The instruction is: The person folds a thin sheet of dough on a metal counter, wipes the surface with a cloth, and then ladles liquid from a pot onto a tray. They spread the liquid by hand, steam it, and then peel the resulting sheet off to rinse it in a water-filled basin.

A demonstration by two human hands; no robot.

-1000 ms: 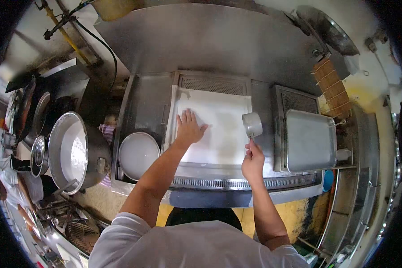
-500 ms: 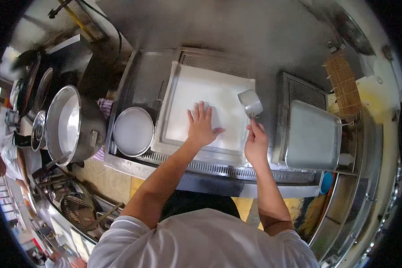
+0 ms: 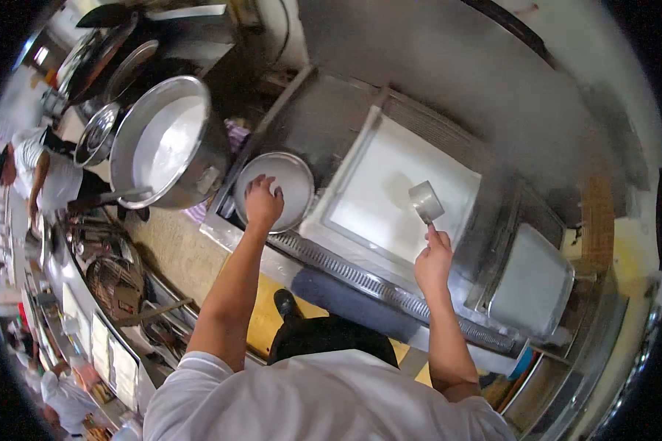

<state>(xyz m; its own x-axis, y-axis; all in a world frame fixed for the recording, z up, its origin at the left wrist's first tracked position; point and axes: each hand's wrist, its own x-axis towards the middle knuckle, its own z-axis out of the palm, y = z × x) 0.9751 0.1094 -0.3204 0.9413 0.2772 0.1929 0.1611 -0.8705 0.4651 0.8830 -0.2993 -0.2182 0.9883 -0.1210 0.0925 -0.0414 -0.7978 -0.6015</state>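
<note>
My left hand (image 3: pixel 263 206) is open, fingers spread, over the near left part of a round metal basin (image 3: pixel 299 192) that looks whitish inside. In my right hand (image 3: pixel 435 263) is the handle of a small metal dipper (image 3: pixel 424 201). Its cup overlaps the white surface of a square, cloth-lined tray (image 3: pixel 390 165), towards the right side. The tray sits on a perforated steel rack (image 3: pixel 441 121), just right of the basin.
To the left, a large metal pot (image 3: pixel 204 140) holds white liquid, with a handle across its rim. A rectangular metal tray (image 3: pixel 531 283) lies at the right. A slotted drain (image 3: pixel 353 263) runs along the counter front. A person (image 3: pixel 51 173) stands far left.
My left hand has lifted off the white sheet and moved left to the basin. The dipper stays over the tray in my right hand. The view has turned left.
</note>
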